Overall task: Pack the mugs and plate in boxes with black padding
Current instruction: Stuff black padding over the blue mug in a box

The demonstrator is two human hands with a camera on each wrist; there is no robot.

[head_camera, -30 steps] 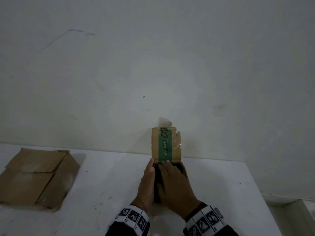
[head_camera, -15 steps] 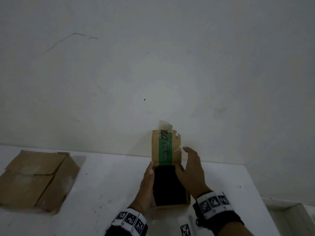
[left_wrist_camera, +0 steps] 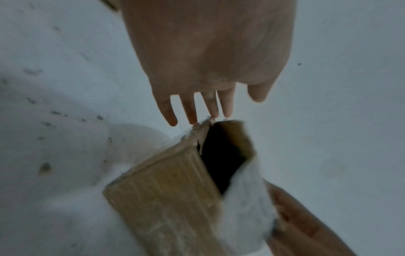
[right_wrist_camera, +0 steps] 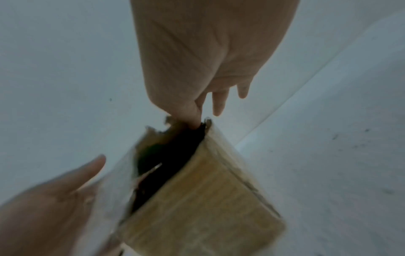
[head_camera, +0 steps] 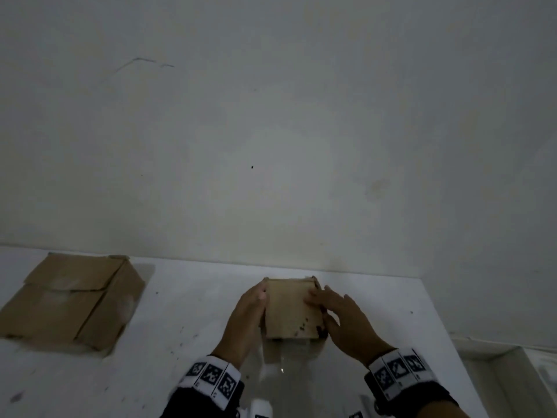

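Note:
A small cardboard box [head_camera: 289,312] stands on the white table [head_camera: 187,300] in front of me. Its lid is folded down, almost flat. In the wrist views a gap under the lid shows the black padding [left_wrist_camera: 221,161] [right_wrist_camera: 168,155] inside. My left hand [head_camera: 250,309] lies against the box's left side with straight fingers [left_wrist_camera: 192,112] that reach its far corner. My right hand [head_camera: 337,312] rests on the lid's right edge, and one fingertip [right_wrist_camera: 195,123] touches the far corner. No mug or plate is in view.
A larger shut cardboard box [head_camera: 69,297] lies at the table's left. A bare wall [head_camera: 271,146] rises right behind the table. Beyond the table's right edge sits a lower white tray or ledge [head_camera: 512,372].
The lid stood upright half a second ago and now lies folded down over the black padding. My right hand went from the lid's edge onto its top. The left hand stayed beside the box.

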